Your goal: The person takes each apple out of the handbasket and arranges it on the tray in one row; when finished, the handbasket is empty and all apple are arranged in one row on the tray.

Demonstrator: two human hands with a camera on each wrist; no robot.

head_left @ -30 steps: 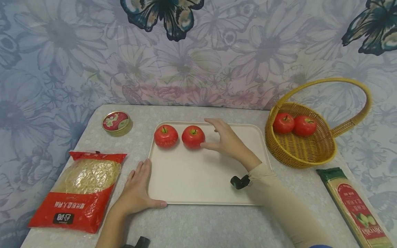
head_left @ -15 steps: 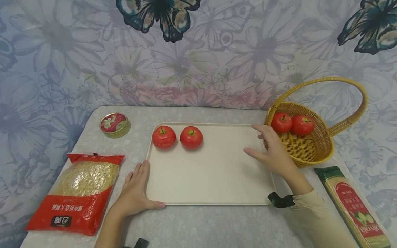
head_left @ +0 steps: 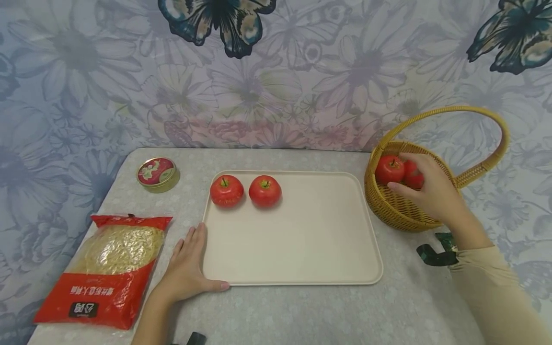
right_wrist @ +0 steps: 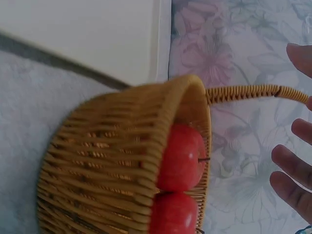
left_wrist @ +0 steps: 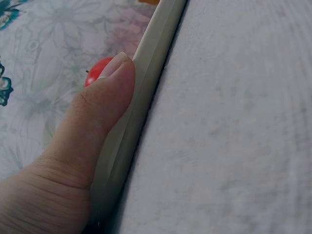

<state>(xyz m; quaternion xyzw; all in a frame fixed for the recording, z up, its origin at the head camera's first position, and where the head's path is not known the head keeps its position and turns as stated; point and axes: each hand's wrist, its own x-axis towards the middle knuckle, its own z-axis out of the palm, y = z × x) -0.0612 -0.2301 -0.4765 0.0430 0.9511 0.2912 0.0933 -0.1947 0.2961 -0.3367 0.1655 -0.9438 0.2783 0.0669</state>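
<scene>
My right hand (head_left: 435,191) reaches over the yellow wicker basket (head_left: 394,215), its fingers and thumb spread above two red apples. It partly hides the right apple (head_left: 413,175); the left apple (head_left: 390,168) shows beside it. The right wrist view has the fingers (right_wrist: 292,163) apart from the apples. At the front left corner of the cream tray (head_left: 297,239), my left hand (head_left: 189,268) rests with straight fingers along the side and thumb against the front rim. Two more apples, one at the left (head_left: 226,190) and one beside it (head_left: 265,191), sit in the tray's back left part.
A red and clear bag of pasta (head_left: 103,273) lies left of the left hand. Behind it stands a round tin (head_left: 158,175) with a red lid. The basket's tall handle (head_left: 496,129) arches up at the right. A patterned cloth hangs behind the table.
My right hand has moved right, from beside the apples on the tray across to over the basket. The left hand stays at the tray's corner.
</scene>
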